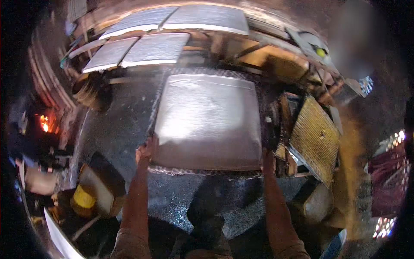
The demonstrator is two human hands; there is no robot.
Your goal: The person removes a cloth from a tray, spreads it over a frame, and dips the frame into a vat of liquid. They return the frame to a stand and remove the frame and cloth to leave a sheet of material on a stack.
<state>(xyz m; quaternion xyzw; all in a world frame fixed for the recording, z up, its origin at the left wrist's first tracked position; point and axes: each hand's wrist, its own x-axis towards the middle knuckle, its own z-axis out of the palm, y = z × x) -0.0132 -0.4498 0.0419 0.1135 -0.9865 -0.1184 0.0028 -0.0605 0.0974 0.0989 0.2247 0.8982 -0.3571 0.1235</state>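
A large, pale, shiny square sheet (pixel 209 125) lies on a dark, patterned backing that shows around its edges (pixel 202 172). At its left edge, near the front corner, my left hand (pixel 146 149) is closed on the backing's rim. My right hand (pixel 268 157) is at the front right corner; its fingers are dark and blurred, so their grip cannot be made out. Both forearms reach forward from the bottom of the view.
Similar pale sheets (pixel 205 18) lie in two rows on a rack at the back. A yellow woven panel (pixel 316 140) leans at the right. A fire (pixel 44 123) burns at the far left. A yellow container (pixel 84 198) stands at the lower left.
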